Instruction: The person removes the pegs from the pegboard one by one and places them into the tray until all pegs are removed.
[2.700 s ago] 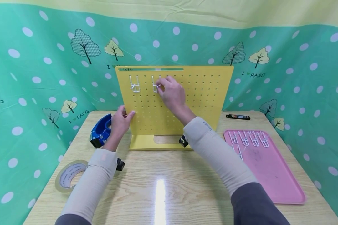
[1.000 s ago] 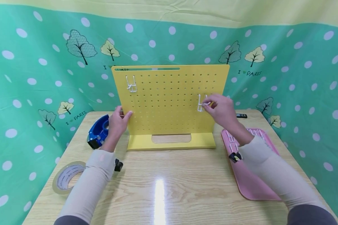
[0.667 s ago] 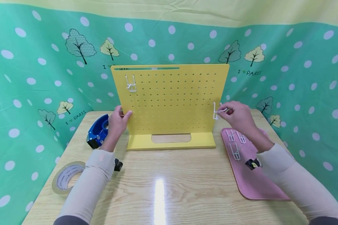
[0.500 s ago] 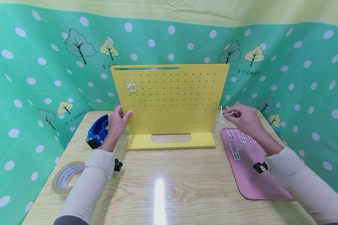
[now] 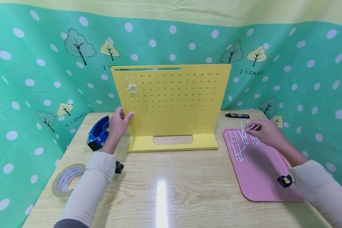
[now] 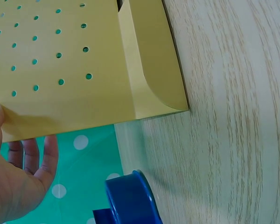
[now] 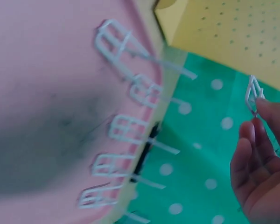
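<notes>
A yellow pegboard (image 5: 171, 104) stands upright on its base. My left hand (image 5: 119, 124) grips its left edge, thumb on the front and fingers behind, as the left wrist view also shows. One white wire pegboard hook (image 5: 132, 85) hangs at the board's upper left. Between thumb and fingertips my right hand (image 5: 265, 132) pinches another white wire hook (image 7: 253, 95), held over the far end of the pink tray (image 5: 269, 177). Several similar hooks lie in that tray, one of them a single hook (image 5: 237, 154) nearer the front.
A blue tape dispenser (image 5: 98, 134) sits just left of the board, with a roll of clear tape (image 5: 63, 182) nearer the front. Behind the tray lies a black marker-like stick (image 5: 237, 116). A dotted green curtain (image 5: 171, 38) closes off the back and sides.
My right hand has taken the hook off the board's upper part, carried it right past the board's edge, and lowered it over the tray. My left hand keeps its grip on the board.
</notes>
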`<state>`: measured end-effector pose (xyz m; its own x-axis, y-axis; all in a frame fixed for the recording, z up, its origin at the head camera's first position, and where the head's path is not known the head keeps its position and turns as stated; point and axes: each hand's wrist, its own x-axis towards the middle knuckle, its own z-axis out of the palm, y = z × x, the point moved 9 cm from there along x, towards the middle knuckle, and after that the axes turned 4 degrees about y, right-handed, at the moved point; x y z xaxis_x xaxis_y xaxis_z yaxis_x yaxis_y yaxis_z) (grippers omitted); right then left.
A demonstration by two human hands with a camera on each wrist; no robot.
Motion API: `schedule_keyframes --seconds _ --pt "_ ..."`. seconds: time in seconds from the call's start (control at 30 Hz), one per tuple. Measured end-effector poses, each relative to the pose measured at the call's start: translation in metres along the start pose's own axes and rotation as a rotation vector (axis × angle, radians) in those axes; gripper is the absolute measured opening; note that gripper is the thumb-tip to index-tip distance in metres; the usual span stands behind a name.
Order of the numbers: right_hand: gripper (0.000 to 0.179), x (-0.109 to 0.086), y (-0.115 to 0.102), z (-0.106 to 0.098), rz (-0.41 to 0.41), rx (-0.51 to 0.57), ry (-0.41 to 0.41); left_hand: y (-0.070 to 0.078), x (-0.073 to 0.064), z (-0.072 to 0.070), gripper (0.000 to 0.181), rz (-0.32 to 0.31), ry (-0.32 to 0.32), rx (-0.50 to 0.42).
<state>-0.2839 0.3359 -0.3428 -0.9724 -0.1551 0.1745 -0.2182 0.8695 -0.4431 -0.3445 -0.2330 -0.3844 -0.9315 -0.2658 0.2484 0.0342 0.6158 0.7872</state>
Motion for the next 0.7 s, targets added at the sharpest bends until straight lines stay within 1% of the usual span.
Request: schedule_keyframes --seconds 0.07,0.17,0.33,0.4,0.53,0.7 --pt "0.013 -0.004 0.01 0.003 0.009 0.013 -0.031 0.0 0.0 0.001 0.049 -0.001 -0.008 -0.003" --pt "0.017 -0.01 0.026 0.009 0.043 0.04 -0.087 -0.001 0.0 0.002 0.049 -0.006 -0.014 -0.006" --pt "0.018 -0.019 0.048 0.024 0.081 0.044 -0.174 -0.001 0.0 0.002 0.047 -0.011 -0.01 -0.004" --pt "0.014 -0.021 0.052 0.03 0.068 0.024 -0.188 -0.001 0.0 0.001 0.048 -0.012 -0.009 -0.001" --pt "0.005 -0.024 0.059 0.041 0.07 -0.017 -0.195 -0.001 0.0 0.0 0.048 -0.009 -0.006 0.001" --pt "0.005 -0.029 0.066 0.053 0.079 0.001 -0.223 0.0 0.0 -0.001 0.047 -0.002 0.004 0.008"
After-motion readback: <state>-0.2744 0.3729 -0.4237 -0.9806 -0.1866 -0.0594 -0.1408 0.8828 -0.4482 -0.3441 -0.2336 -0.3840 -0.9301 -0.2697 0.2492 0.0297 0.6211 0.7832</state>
